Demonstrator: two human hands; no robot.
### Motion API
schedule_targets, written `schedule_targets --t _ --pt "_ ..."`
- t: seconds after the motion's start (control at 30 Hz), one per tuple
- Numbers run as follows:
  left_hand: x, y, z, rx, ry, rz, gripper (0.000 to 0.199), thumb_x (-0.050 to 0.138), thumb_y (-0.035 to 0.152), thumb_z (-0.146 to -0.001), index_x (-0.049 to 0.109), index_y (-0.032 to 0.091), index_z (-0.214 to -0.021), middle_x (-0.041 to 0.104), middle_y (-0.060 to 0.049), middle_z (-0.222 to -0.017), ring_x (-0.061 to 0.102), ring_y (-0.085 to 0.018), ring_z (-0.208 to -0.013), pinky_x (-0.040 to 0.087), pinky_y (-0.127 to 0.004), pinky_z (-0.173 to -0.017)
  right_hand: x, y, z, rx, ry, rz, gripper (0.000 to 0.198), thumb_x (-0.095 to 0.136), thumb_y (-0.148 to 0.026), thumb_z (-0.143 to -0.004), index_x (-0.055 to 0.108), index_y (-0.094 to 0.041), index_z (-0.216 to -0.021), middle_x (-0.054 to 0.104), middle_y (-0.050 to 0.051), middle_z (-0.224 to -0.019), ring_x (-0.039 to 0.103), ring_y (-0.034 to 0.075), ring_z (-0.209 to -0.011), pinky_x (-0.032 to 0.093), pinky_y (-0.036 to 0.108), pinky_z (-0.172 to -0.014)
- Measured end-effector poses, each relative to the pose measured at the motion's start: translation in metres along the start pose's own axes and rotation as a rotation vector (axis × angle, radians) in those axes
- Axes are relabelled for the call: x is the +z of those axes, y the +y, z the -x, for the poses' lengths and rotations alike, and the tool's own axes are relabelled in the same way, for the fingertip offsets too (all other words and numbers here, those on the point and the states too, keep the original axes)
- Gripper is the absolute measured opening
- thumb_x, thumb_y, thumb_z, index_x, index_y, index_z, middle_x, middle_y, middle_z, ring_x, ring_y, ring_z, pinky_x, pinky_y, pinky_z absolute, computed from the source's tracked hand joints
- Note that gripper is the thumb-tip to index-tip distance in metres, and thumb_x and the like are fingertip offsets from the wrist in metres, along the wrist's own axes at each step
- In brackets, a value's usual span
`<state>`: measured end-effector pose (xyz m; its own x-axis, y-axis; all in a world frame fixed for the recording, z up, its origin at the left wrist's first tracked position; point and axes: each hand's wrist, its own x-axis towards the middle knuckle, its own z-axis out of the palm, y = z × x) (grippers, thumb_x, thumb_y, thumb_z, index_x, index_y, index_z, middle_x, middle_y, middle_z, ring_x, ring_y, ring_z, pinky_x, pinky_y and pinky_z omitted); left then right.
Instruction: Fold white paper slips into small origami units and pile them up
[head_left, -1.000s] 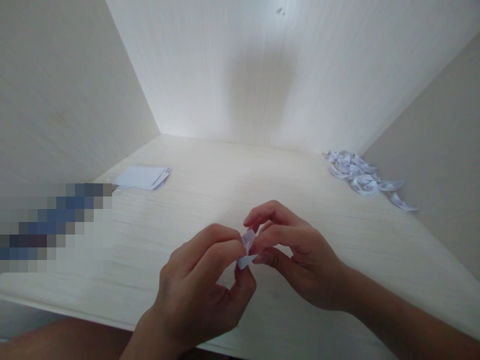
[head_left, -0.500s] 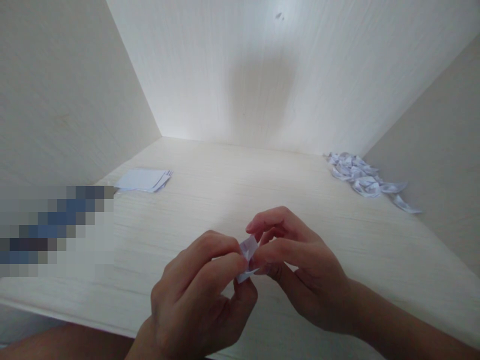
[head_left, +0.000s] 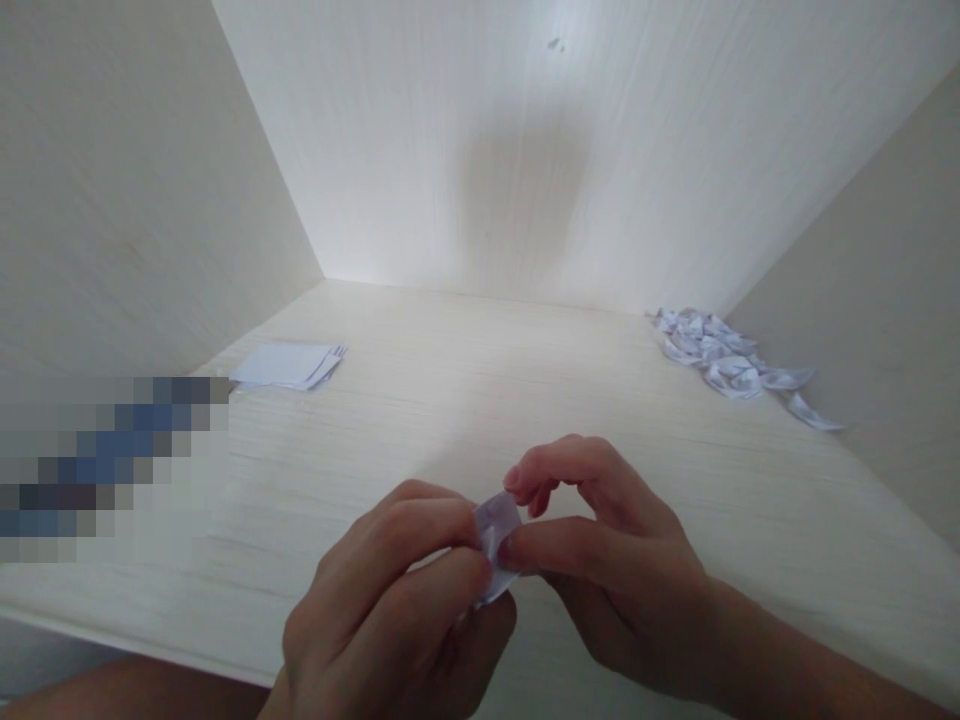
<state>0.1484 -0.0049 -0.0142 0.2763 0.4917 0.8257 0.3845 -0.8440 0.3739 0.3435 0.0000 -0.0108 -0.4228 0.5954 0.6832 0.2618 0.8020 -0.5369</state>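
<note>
Pinching the folded paper (head_left: 498, 514) from both sides, left hand (head_left: 394, 590) and right hand (head_left: 630, 575) each form a grip; likely light, easily creased: hold by edges.

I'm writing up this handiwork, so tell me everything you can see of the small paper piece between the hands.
The small paper piece is pale, thin and creased, apparently folded, with a flattish flap uppermost and a narrower part below. It's tilted, above the near part of the desk. The left hand grips its left side; the right hand pinches its right. Fingers hide the rest.
</note>
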Motion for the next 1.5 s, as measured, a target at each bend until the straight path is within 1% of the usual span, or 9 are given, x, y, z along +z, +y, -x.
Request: schedule_targets --t 0.17,0.53,0.67,0.87,1.0,1.1,1.23,1.37,1.5 --pt "-0.002 0.0 0.003 -0.002 0.007 0.022 0.036 0.066 -0.004 -0.077 0.059 0.021 -0.102 0.065 -0.001 -0.099 0.069 -0.011 -0.087 0.064 -0.019 -0.068 0.0 0.0 0.001 -0.016 0.026 0.058 0.028 0.063 0.001 -0.088 0.068 -0.022 -0.102 0.056 0.005 -0.117 0.061 0.012 -0.098 0.058 0.024 -0.085" --pt "-0.001 -0.004 0.007 0.002 -0.033 0.034 0.033 0.067 -0.003 -0.083 0.058 0.019 -0.105 0.062 0.0 -0.108 0.068 -0.009 -0.099 0.061 -0.017 -0.083 0.001 0.004 0.002 -0.004 0.006 0.035 0.035 0.056 0.007 -0.086 0.067 -0.022 -0.102 0.054 0.005 -0.121 0.06 0.013 -0.102 0.059 0.028 -0.086" --pt "0.0 -0.006 0.009 -0.018 0.02 -0.042 0.034 0.068 -0.002 -0.083 0.059 0.02 -0.107 0.064 0.0 -0.11 0.067 -0.007 -0.098 0.059 -0.013 -0.084 0.0 0.006 0.001 -0.003 0.031 0.049 0.033 0.06 0.006 -0.086 0.069 -0.022 -0.102 0.052 0.005 -0.118 0.058 0.013 -0.101 0.058 0.028 -0.084" --pt "0.009 -0.021 0.007 -0.145 0.086 -0.049 0.046 0.071 0.0 -0.081 0.06 0.023 -0.12 0.065 -0.006 -0.119 0.066 -0.018 -0.107 0.062 -0.032 -0.089 -0.01 0.023 -0.005 -0.059 0.103 0.263 0.025 0.065 -0.003 -0.091 0.071 -0.025 -0.101 0.051 0.002 -0.095 0.055 0.013 -0.084 0.052 0.025 -0.069" --pt "0.008 -0.03 0.005 -0.266 0.009 0.04 0.037 0.07 0.01 -0.086 0.062 0.023 -0.12 0.065 -0.007 -0.113 0.069 -0.019 -0.096 0.062 -0.036 -0.082 -0.017 0.034 -0.007 -0.086 0.083 0.442 0.015 0.066 -0.009 -0.093 0.072 -0.022 -0.096 0.053 0.001 -0.084 0.051 0.011 -0.073 0.044 0.023 -0.06" --pt "0.007 -0.032 0.003 -0.23 -0.084 -0.054 0.025 0.069 0.014 -0.09 0.066 0.023 -0.114 0.066 -0.004 -0.099 0.069 -0.017 -0.089 0.061 -0.032 -0.08 -0.018 0.038 -0.006 -0.067 0.042 0.494 0.012 0.064 -0.013 -0.095 0.073 -0.02 -0.09 0.052 0.0 -0.079 0.048 0.011 -0.066 0.039 0.023 -0.056" --pt "0.009 -0.036 0.007 -0.231 -0.179 -0.121 0.017 0.065 0.019 -0.096 0.069 0.025 -0.11 0.069 -0.003 -0.105 0.072 -0.014 -0.084 0.061 -0.024 -0.071 -0.015 0.042 -0.003 -0.06 -0.034 0.469 0.015 0.061 -0.015 -0.097 0.073 -0.018 -0.088 0.055 0.001 -0.079 0.049 0.011 -0.067 0.04 0.024 -0.059" --pt "0.009 -0.043 0.011 -0.222 -0.278 -0.112 0.011 0.062 0.028 -0.097 0.071 0.027 -0.104 0.075 0.0 -0.094 0.074 -0.015 -0.078 0.06 -0.019 -0.059 -0.013 0.049 0.0 -0.002 -0.089 0.422 0.015 0.058 -0.015 -0.098 0.07 -0.02 -0.089 0.06 0.002 -0.086 0.053 0.012 -0.072 0.043 0.024 -0.063" --pt "0.006 -0.059 0.01 -0.248 -0.326 -0.119 0.013 0.064 0.037 -0.094 0.072 0.026 -0.095 0.079 0.001 -0.087 0.076 -0.017 -0.068 0.058 -0.018 -0.05 -0.011 0.046 0.0 -0.027 -0.077 0.443 0.023 0.059 -0.039 -0.101 0.067 -0.018 -0.094 0.061 0.004 -0.086 0.057 0.014 -0.076 0.046 0.027 -0.068"
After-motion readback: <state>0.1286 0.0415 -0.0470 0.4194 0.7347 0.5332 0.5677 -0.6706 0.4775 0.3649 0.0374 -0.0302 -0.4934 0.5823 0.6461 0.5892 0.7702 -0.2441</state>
